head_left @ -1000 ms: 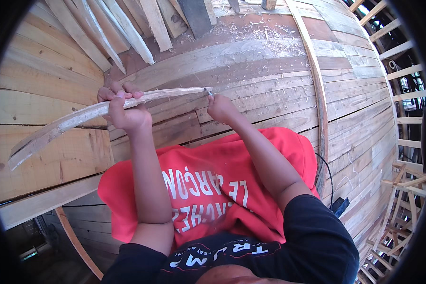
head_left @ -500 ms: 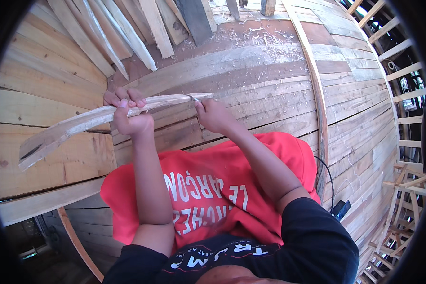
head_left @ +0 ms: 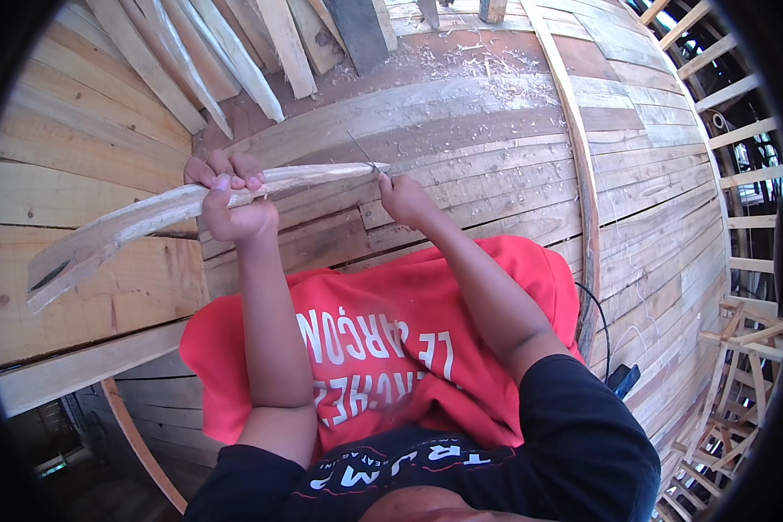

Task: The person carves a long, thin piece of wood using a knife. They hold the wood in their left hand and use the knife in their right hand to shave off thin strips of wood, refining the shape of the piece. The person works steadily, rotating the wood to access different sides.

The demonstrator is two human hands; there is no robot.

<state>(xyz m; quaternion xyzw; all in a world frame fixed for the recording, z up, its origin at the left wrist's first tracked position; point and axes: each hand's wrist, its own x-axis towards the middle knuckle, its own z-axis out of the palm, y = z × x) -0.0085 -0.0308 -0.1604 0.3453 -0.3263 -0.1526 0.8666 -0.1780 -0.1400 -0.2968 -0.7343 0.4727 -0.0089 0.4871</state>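
Note:
A long, curved piece of pale wood (head_left: 113, 233) slants across in front of me, its broad end at the left and its narrow tip at the right. My left hand (head_left: 233, 196) is closed around its middle, with the fingers over the top. At the narrow tip, my right hand (head_left: 406, 200) is closed on a knife (head_left: 362, 150) with a thin blade. The blade points up and left, crossing the wood near its tip. Inside my fist the handle is mostly hidden. A red cloth (head_left: 496, 270) with pale lettering covers my lap below both forearms.
Several wooden strips (head_left: 235, 65) lie at the upper left. Wood shavings (head_left: 505, 83) are scattered over the curved plank floor (head_left: 496, 187). A raised wooden batten (head_left: 574, 130) runs along the planks at the right, and a small black device (head_left: 624, 380) with a cable lies near my right elbow.
My right hand has shifted right toward the wood's tip, and the knife blade now stands up and left instead of lying against the wood. The wood has moved slightly left and up.

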